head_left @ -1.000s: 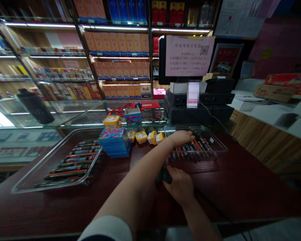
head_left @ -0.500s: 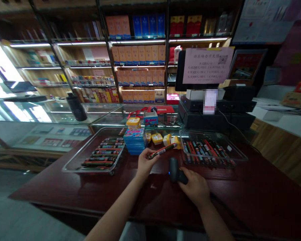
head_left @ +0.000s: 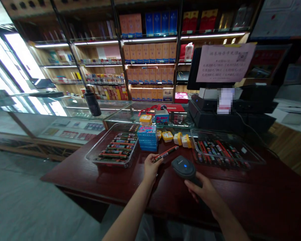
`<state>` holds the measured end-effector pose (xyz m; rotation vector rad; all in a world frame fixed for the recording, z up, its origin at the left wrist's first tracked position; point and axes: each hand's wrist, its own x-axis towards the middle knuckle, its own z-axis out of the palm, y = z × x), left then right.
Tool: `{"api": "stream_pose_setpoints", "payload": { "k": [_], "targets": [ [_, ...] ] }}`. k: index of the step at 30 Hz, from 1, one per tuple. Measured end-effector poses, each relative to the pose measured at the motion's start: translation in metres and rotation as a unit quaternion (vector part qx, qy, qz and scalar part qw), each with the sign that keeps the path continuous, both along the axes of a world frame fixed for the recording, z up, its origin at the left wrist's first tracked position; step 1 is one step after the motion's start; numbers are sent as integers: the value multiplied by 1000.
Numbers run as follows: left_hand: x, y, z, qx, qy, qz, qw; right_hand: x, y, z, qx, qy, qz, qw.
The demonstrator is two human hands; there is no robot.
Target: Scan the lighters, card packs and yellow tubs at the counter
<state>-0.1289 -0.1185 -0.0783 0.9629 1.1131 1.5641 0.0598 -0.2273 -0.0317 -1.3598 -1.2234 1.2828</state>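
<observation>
My left hand (head_left: 151,167) pinches one end of a slim wrapped stick (head_left: 167,153), dark with red and pale printing, whose far end points up to the right. In my right hand (head_left: 207,190) is a black handheld barcode scanner (head_left: 183,166), gripped by its handle, with a blue light lit on top. The scanner's head is just right of and below the stick, apart from it. Similar sticks lie in a clear plastic tray (head_left: 89,154) on the left and in another clear tray (head_left: 259,160) on the right.
Between the trays stand a stack of blue boxes (head_left: 147,142) and several yellow-lidded tubs (head_left: 167,136). Behind are a glass display counter (head_left: 120,113), a black bottle (head_left: 92,103) and a monitor with a pink paper sign (head_left: 223,63). Boxed goods line the shelves.
My right hand has turned and lifted the scanner, so its top and blue light now face me. My left hand still holds the stick. The view has swung left.
</observation>
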Motion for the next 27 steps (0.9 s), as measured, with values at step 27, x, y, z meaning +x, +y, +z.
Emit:
{"api": "stream_pose_setpoints", "payload": {
  "k": [27],
  "targets": [
    [1, -1, -1, 4, -43, -6, 999, 21, 6, 14, 114, -444, -43, 888]
  ]
}}
